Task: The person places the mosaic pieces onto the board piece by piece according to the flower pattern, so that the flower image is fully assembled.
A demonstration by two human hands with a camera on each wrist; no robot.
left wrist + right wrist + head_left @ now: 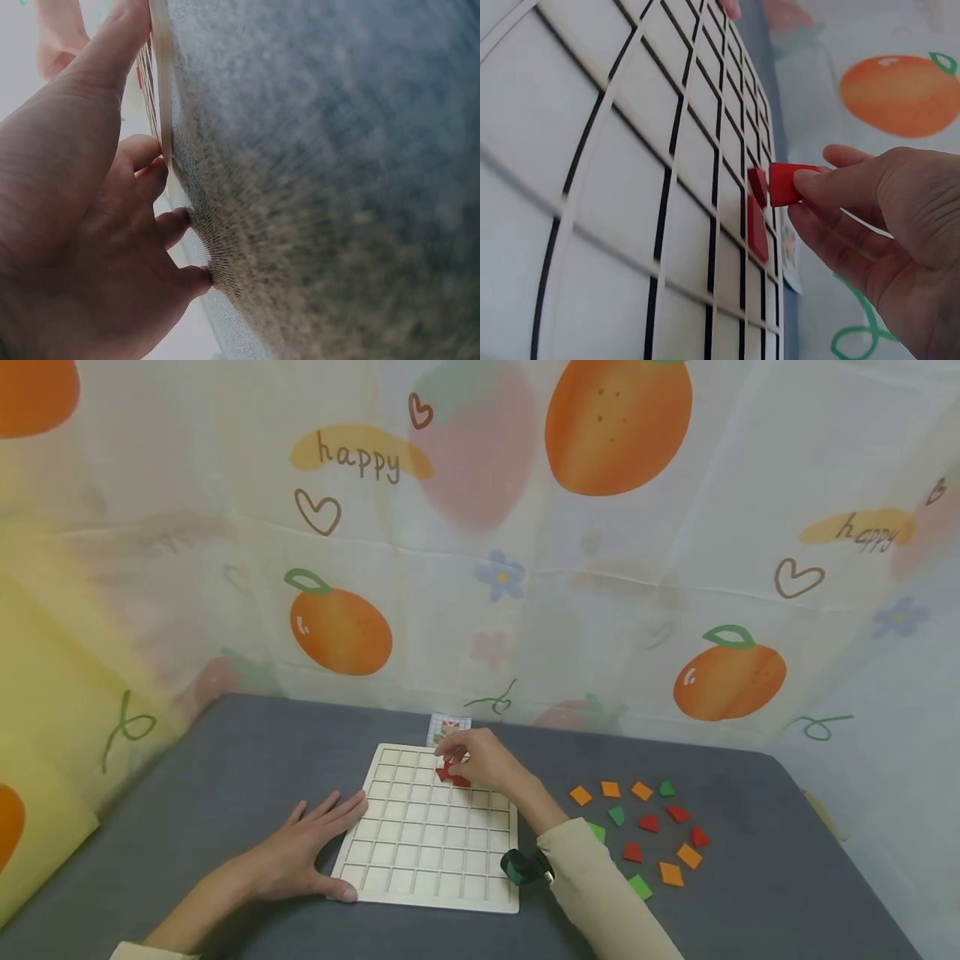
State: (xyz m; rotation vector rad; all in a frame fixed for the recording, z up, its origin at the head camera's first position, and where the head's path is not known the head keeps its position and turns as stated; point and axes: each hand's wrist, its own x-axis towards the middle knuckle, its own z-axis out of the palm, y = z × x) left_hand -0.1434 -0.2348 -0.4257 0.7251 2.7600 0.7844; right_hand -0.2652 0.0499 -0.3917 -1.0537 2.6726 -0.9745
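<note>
A white gridded board (420,835) lies on the table. My right hand (487,760) is over its far part, pinching a red tile (786,184) between thumb and fingers. Just beside that tile, two more red tiles (757,232) sit on the grid in the right wrist view. My left hand (300,847) rests at the board's left side with fingers spread, the thumb at the near left corner and fingertips by the edge. In the left wrist view, its fingers (176,225) touch the table along the board's side.
Right of the board lie loose tiles: several orange (671,874), several red (648,823), and a few green ones (640,887). A small card with a coloured pattern (442,727) lies behind the board's far edge. A fruit-printed curtain (480,610) hangs behind the grey table (247,760).
</note>
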